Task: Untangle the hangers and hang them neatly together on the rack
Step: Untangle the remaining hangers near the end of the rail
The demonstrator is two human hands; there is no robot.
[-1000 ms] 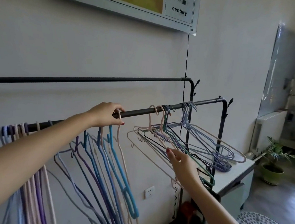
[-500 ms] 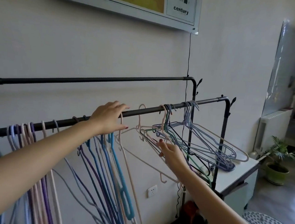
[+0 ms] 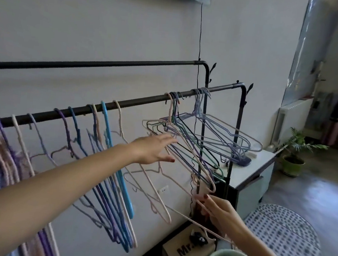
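A black rail (image 3: pixel 141 102) of the rack carries many thin hangers. A neat row of pink, purple and blue hangers (image 3: pixel 103 163) hangs along its left and middle. Further right a tangled bunch of hangers (image 3: pixel 195 142) in pink, purple, green and black hangs askew. My left hand (image 3: pixel 155 150) reaches with straight fingers to the left edge of that bunch and holds nothing. Low down, my right hand (image 3: pixel 219 213) pinches the bottom bar of a pale pink hanger (image 3: pixel 182 153) from the bunch.
A second black rail (image 3: pixel 108 63) runs higher, close to the wall. A white cabinet (image 3: pixel 256 176) stands under the rack's right end, a potted plant (image 3: pixel 295 153) beyond it. A box (image 3: pixel 183 253), a green basket rim (image 3: pixel 226 255) and a dotted rug (image 3: pixel 283 240) lie below.
My left hand left the rail and moved right to the tangled bunch. My right hand dropped lower along the pink hanger to its bottom bar. The view tilted down.
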